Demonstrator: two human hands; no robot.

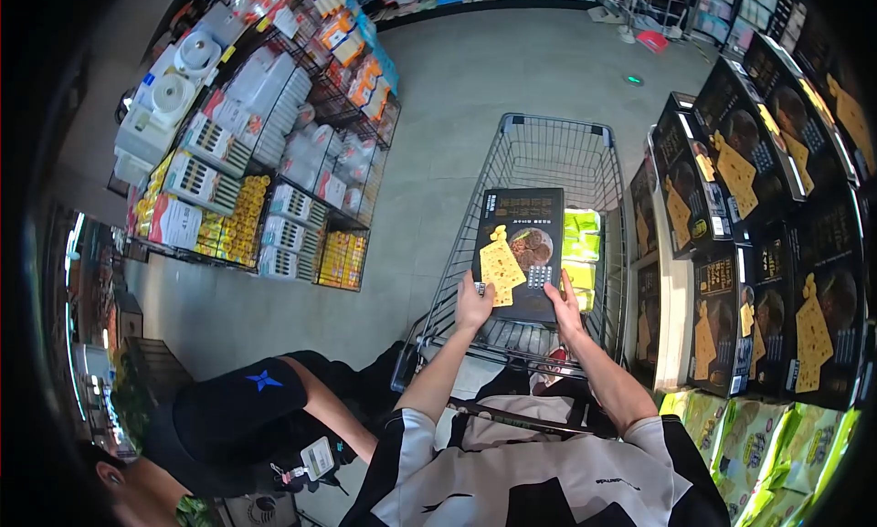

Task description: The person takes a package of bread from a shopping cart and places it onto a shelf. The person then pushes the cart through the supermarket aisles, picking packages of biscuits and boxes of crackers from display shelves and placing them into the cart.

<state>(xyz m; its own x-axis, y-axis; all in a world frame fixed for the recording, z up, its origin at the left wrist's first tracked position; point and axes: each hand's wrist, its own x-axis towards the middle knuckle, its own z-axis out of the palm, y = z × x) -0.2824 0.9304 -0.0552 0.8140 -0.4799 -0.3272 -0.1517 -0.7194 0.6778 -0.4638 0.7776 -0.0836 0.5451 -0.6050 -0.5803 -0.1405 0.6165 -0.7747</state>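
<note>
Both of my hands grip a black food box [520,226] with yellow crackers pictured on its front. My left hand [473,300] holds its lower left side, and my right hand [565,303] its lower right edge. The box is over the basket of a wire shopping cart [553,143]; whether it rests on anything beneath is hidden. Beside it in the cart lie bright green packages [581,237], partly covered by the box and my right hand.
To the right, matching black boxes [731,166] are stacked on a shelf, with green packages [758,445] below. A wire display rack [274,134] of goods stands left. A co-worker in a dark cap [233,422] bends close at lower left. Grey floor [448,61] lies ahead.
</note>
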